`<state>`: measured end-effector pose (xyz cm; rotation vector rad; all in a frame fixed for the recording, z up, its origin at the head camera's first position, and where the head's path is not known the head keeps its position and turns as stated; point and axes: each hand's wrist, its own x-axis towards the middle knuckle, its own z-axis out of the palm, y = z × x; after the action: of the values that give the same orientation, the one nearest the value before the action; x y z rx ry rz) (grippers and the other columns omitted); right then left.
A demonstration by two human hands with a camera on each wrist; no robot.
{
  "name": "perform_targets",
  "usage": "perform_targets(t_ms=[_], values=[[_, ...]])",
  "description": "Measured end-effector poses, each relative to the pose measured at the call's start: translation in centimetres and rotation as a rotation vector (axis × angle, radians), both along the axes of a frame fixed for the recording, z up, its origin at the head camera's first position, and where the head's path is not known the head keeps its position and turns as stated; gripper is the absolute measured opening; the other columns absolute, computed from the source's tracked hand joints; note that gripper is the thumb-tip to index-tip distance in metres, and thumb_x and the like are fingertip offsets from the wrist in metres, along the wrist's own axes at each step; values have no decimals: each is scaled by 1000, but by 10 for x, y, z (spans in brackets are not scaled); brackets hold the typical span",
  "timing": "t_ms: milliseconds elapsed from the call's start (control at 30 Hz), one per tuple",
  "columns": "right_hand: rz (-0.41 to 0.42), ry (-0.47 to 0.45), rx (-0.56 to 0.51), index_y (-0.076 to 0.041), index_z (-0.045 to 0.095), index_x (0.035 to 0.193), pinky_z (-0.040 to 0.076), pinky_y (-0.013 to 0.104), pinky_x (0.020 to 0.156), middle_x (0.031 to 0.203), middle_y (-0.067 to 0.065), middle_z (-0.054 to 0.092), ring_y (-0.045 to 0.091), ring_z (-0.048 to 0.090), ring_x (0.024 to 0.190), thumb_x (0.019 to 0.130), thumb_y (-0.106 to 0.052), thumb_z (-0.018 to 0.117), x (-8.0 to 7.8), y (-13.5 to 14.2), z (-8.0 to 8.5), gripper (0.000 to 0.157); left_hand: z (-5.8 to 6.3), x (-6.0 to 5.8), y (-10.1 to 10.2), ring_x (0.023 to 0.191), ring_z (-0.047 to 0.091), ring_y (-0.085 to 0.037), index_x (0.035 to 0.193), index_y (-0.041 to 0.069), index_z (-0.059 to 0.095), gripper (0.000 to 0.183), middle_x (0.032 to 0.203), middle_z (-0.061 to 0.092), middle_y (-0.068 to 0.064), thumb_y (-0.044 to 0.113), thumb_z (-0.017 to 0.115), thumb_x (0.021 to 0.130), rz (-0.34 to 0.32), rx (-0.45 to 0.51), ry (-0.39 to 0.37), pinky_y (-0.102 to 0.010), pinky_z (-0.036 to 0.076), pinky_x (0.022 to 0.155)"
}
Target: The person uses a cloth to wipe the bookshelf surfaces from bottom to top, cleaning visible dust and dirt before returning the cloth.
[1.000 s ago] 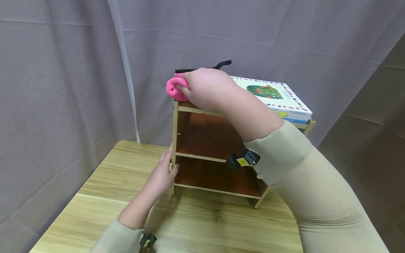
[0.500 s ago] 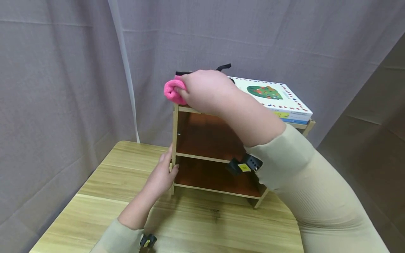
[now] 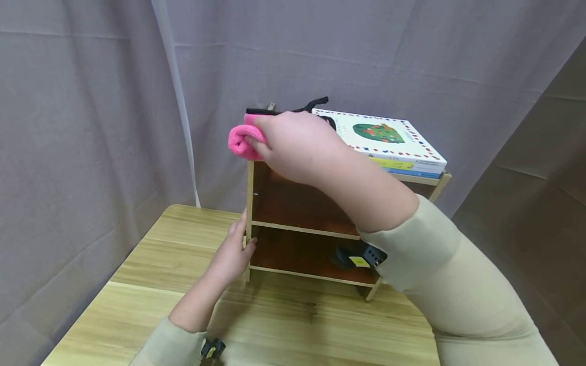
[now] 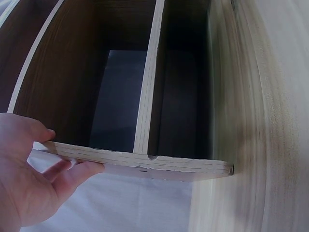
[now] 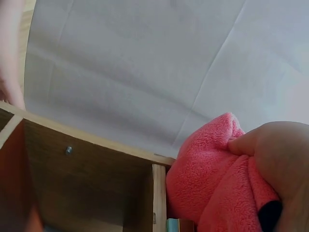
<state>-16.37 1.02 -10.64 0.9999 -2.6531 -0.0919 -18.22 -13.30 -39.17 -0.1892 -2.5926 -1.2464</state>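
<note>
My right hand (image 3: pixel 299 145) grips a folded pink cloth (image 3: pixel 239 143) at the top left corner of a small wooden shelf unit (image 3: pixel 304 230). The right wrist view shows the fleecy cloth (image 5: pixel 207 179) bunched under the fingers, against the top front edge. Its underside is hidden. Lower down, my left hand (image 3: pixel 231 256) holds the unit's left side panel. In the left wrist view the thumb of this hand (image 4: pixel 29 179) lies on the inner side of the panel (image 4: pixel 188 164) and the fingers on the outer side.
A stack of books (image 3: pixel 380 133) lies on the unit's top, to the right. A black strip (image 3: pixel 316 103) sticks up behind my right hand. The unit stands on a wooden table (image 3: pixel 151 259), with grey curtains (image 3: pixel 293 56) behind and to the left.
My right hand and the pink cloth have moved toward me and slightly left along the unit's top. The left hand keeps its hold on the side panel.
</note>
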Motion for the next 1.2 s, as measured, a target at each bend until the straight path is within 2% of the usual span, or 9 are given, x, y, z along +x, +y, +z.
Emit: perform_targets(t_ms=[167,267,500,600,667,767,833,967,1200], values=[[57,26,-46,-16,57,94,45,36,70,72,1,55,20,53,70,105,-46,39,4,6,-11,37,0,-1,0,107,62,-35,157,40,-6,84,153,34,-17,21,55,101,-1,-7,2,-48,55,87],[137,76,-77,-15,61,92,47,36,74,74,-1,58,19,54,72,103,-45,45,3,11,-18,36,0,-1,0,111,61,-35,157,39,-6,84,152,34,-17,21,54,101,-2,-12,5,-50,53,90],[334,220,-167,-15,70,88,48,34,76,73,-2,60,16,55,71,99,-42,58,-2,21,-32,32,2,-2,0,111,60,-35,157,40,-6,85,146,39,-18,18,54,101,-13,-7,31,-51,53,90],[368,259,-166,-17,74,93,48,38,82,80,-2,63,16,57,78,97,-34,65,-3,24,-37,20,1,-2,0,108,61,-34,156,43,-6,85,145,40,-17,17,54,101,-14,-6,37,-51,54,89],[375,284,-158,-18,74,97,48,43,92,85,-2,64,17,59,84,96,-30,68,-3,25,-40,14,1,-1,1,104,62,-32,156,45,-6,86,144,41,-16,17,53,101,-13,-7,36,-50,55,86],[399,352,-164,-16,74,99,46,48,99,90,-1,67,20,62,91,94,-28,70,-5,26,-46,14,2,-1,1,100,62,-32,155,47,-6,86,143,42,-16,17,53,101,-9,-4,34,-49,55,84],[433,411,-186,-13,74,98,47,47,98,90,1,69,21,62,90,94,-30,70,-8,26,-50,18,2,-1,1,103,62,-32,155,46,-6,85,143,42,-15,17,54,101,-7,-2,32,-50,55,86],[517,518,-237,-8,73,95,50,42,83,88,3,68,22,63,86,94,-31,70,-15,26,-55,23,3,0,1,106,61,-33,156,44,-5,85,143,42,-15,18,53,102,-7,0,22,-49,55,87],[615,555,-285,-6,72,98,50,41,86,94,4,70,23,65,93,94,-23,70,-22,24,-57,18,3,1,0,101,62,-31,158,37,-4,82,141,43,-16,19,53,102,-2,-18,15,-46,55,84]])
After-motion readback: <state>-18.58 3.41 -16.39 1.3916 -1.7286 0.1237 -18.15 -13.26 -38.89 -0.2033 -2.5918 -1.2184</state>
